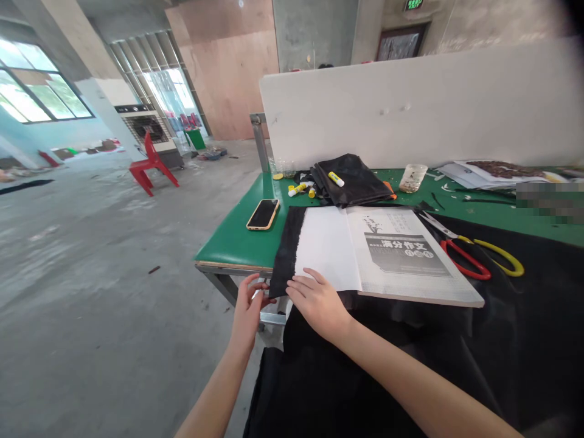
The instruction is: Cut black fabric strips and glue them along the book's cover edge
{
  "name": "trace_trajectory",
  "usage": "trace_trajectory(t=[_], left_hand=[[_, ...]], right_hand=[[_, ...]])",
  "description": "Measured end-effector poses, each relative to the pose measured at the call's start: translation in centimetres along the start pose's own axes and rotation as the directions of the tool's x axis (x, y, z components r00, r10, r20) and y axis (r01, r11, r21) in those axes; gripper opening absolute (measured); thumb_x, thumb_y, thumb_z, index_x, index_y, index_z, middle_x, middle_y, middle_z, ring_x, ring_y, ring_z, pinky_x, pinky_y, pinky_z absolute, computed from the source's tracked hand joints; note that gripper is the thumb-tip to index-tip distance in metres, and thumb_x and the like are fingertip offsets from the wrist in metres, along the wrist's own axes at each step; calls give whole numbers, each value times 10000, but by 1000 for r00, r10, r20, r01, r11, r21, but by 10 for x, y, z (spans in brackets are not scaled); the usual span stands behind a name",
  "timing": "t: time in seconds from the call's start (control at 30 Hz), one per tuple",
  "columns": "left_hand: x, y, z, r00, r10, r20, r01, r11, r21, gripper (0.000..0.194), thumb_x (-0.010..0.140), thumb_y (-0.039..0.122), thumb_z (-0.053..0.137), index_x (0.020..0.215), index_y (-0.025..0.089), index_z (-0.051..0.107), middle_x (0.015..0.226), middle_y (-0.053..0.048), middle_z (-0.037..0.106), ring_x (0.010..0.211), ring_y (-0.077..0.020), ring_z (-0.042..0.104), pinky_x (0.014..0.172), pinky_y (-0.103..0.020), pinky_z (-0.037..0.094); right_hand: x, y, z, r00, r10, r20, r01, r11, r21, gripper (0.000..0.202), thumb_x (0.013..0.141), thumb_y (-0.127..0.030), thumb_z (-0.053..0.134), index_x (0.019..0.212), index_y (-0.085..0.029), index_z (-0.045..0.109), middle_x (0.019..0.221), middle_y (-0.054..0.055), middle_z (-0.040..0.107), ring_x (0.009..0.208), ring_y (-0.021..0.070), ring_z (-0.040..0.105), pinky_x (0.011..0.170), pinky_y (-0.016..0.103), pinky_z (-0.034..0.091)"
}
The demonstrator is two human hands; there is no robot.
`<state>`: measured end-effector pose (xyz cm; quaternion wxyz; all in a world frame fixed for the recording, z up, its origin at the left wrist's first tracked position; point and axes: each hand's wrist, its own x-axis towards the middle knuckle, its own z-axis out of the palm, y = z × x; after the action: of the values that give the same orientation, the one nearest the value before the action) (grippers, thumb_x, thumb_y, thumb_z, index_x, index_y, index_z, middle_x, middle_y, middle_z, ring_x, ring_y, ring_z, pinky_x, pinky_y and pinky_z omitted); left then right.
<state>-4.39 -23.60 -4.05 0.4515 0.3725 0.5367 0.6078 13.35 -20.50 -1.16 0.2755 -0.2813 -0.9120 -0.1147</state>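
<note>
I see daylight glaring nearly white through the window (pixel 45 100) at far left. My view stretches toward the edges, its top-right corner is black, and pixelation masks part of the worktop (pixel 228 240) at right.

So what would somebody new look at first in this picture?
Probably the open book, lying on black cloth on the green table, with the right hand at its white side's lower left corner. Then perhaps the scissors, red and yellow handled, by the book's right side. Farther off, a red chair stands at the left.
</note>
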Motion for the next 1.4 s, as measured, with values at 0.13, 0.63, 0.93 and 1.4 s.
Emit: trace_trajectory(t=[0.13, 0.63, 0.93, 1.4], left_hand=[[6, -1, -13, 943, 234, 235, -303, 896, 324, 476, 780, 254, 563, 1243, 233, 457, 1118, -82, 556, 891, -171, 609, 815, -348, 500], [21, 12, -8, 970, 176, 168, -230, 888, 398, 165, 738, 339, 658, 815, 200, 703, 976, -57, 688, 868, -212, 632, 799, -302, 486], [14, 9, 2, 994, 25, 103, -55, 951, 306, 232, 762, 395, 635, 758, 163, 653, 701, -26, 674, 736, -174, 615, 719, -255, 436], [10, -8, 26, 969, -224, -105, 177, 926, -334, 429, 615, 330, 779, 926, 161, 538, 617, 31, 609, 563, -98, 588, 663, -248, 476]], right_hand=[[2, 2, 0, 1000, 29, 9, -29, 998, 53, 209, 866, -64, 467, 950, -169, 627, 987, 52, 674, 1006, 159, 575, 1066, 380, 324], [13, 5, -8, 958, 273, 81, -285, 926, 249, 164, 897, -256, 508, 858, -224, 664, 735, 1, 665, 756, 140, 562, 854, 310, 386], [24, 8, -8, 846, 469, 254, -528, 802, 279, 161, 871, -267, 514, 866, -254, 675, 728, -19, 679, 679, 136, 584, 812, 292, 380], [35, 9, -9, 778, 532, 334, -621, 730, 285, 154, 833, -244, 509, 819, -226, 662, 768, -6, 688, 707, 140, 585, 822, 276, 355]])
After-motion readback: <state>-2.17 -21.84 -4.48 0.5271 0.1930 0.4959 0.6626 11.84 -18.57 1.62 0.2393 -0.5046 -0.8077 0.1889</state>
